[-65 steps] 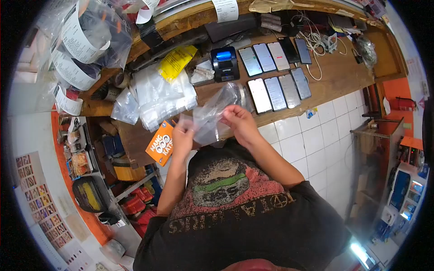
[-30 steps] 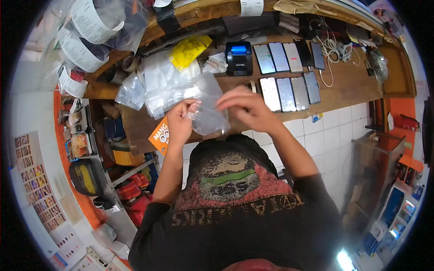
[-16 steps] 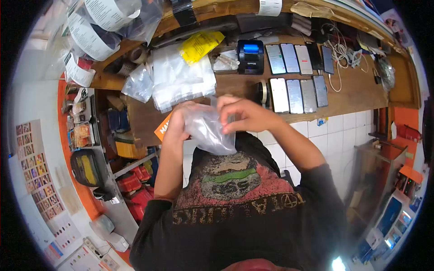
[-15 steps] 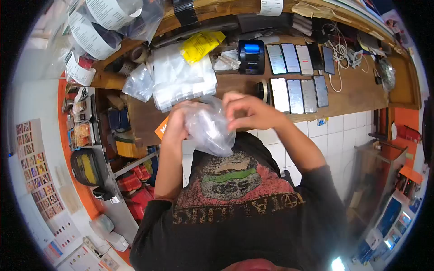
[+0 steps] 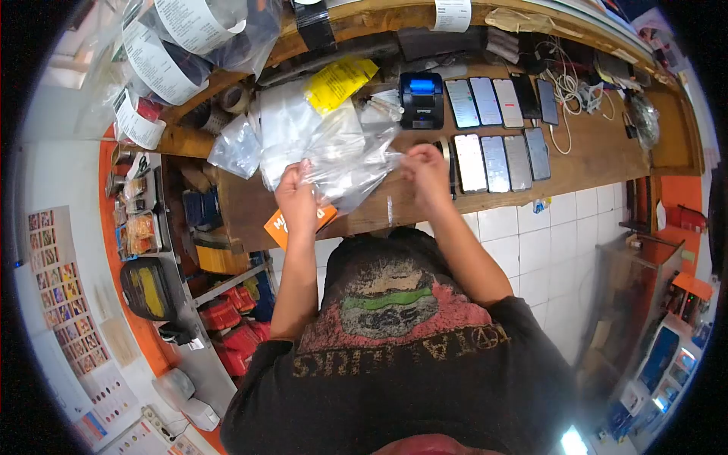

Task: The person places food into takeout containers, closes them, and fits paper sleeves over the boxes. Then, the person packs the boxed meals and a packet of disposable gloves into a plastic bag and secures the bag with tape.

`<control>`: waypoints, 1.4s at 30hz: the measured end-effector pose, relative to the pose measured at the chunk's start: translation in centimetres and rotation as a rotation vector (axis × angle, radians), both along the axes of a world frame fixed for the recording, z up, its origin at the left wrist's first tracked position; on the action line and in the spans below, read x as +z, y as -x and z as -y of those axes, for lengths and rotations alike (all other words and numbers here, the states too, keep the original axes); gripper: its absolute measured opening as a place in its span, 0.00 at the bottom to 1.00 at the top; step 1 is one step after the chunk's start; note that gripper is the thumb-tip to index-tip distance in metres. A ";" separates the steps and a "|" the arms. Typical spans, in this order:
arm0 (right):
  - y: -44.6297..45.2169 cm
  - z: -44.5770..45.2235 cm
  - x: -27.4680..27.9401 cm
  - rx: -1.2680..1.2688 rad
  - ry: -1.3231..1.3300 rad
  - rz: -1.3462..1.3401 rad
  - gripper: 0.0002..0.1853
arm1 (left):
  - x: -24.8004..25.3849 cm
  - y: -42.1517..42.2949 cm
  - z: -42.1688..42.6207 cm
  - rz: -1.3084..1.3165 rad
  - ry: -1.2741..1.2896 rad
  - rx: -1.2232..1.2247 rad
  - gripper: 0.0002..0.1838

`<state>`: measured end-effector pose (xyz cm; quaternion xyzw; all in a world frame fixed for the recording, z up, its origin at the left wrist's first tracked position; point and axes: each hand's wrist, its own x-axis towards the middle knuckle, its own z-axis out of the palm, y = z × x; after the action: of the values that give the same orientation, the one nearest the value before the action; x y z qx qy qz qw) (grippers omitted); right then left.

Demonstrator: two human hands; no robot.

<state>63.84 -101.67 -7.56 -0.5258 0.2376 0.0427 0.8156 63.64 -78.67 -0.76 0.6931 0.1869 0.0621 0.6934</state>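
A clear plastic bag (image 5: 353,171) is stretched between my two hands above the front edge of the wooden desk. My left hand (image 5: 296,193) pinches its left side, thumb up. At the other end, my right hand (image 5: 426,173) grips a corner of the film with closed fingers. Below the bag, close to my left wrist, lies an orange box (image 5: 279,226) with white lettering, partly covered by my forearm. Behind the bag is a stack of clear plastic bags (image 5: 282,121), with a yellow packet (image 5: 341,82) on top.
A small black receipt printer (image 5: 422,112) stands behind my right hand. Two rows of phones (image 5: 484,102) lie to its right, beside tangled white cables (image 5: 569,95). Bagged items with printed paper slips (image 5: 163,72) hang at upper left.
The bag was bunched near my chest; now it is spread out flat and further forward over the desk. My right hand has moved right and drawn the film taut. More of the orange box shows.
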 end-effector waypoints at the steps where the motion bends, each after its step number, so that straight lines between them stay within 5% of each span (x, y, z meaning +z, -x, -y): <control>1: -0.3 0.8 -0.2 -0.189 0.082 0.041 0.07 | -1.0 -0.3 -0.9 0.116 -0.123 0.035 0.13; 3: -0.6 3.8 -1.0 -0.381 0.228 0.111 0.03 | -1.0 -0.2 -2.5 0.111 -0.007 0.105 0.13; 8: 1.8 0.1 3.5 0.312 0.221 0.101 0.40 | -2.2 0.7 -2.3 0.125 0.028 0.068 0.13; 10: 1.7 -3.4 4.3 0.338 0.203 0.086 0.42 | -1.5 1.2 -0.3 0.124 0.039 0.046 0.13; 12: -0.6 -4.4 1.4 0.341 0.072 0.045 0.34 | -1.4 1.9 1.0 0.096 0.357 0.077 0.12; 14: -1.5 -4.6 1.1 0.217 -0.278 0.100 0.21 | -2.8 2.8 0.5 0.124 0.228 0.000 0.11; 16: -1.5 -4.2 2.8 0.229 -0.236 0.102 0.15 | -4.0 3.4 0.4 0.250 -0.092 -0.158 0.09; 18: -1.5 -3.3 1.5 0.281 0.465 0.210 0.09 | -3.9 3.6 0.1 0.281 -0.193 -0.203 0.09; 19: -1.7 -3.0 0.5 0.154 0.617 0.371 0.08 | -2.3 3.3 0.0 0.171 0.143 -0.033 0.09; 20: -1.5 -2.4 -0.4 0.153 0.618 0.372 0.08 | -1.4 3.0 -0.1 0.055 0.475 0.138 0.10; 22: -0.9 -1.3 -0.7 0.082 0.900 0.423 0.12 | -1.7 1.9 0.1 0.091 0.504 0.206 0.11; 28: 0.3 -0.6 -1.2 -0.089 0.925 0.415 0.13 | -4.1 2.0 -2.2 0.001 0.548 0.204 0.11; 31: 0.0 -1.4 -0.2 -0.164 0.692 0.249 0.06 | -5.5 1.4 -2.4 -0.054 0.350 0.068 0.16; 33: -0.3 -2.0 2.6 -0.136 -0.344 -0.242 0.01 | -5.1 1.5 -1.4 -0.445 0.435 -0.128 0.30; 37: 0.2 0.6 1.0 0.285 -0.669 -0.106 0.03 | -4.3 1.6 -1.2 -0.528 0.701 -0.454 0.45; 38: 0.2 0.7 0.5 0.280 -0.669 -0.106 0.03 | -3.9 1.6 -1.2 -0.543 0.910 -0.553 0.48; 40: 0.6 0.0 2.0 0.155 -0.076 -0.052 0.04 | -2.3 2.3 -0.7 -0.564 1.338 -0.733 0.56; 42: 0.6 -0.8 -0.6 0.072 -0.021 0.066 0.04 | -1.2 2.7 0.6 -0.561 1.383 -0.687 0.56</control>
<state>63.26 -100.92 -8.20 -0.5267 0.1910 0.0571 0.8263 60.92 -79.24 -2.00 0.1176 0.1267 -0.4585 0.8717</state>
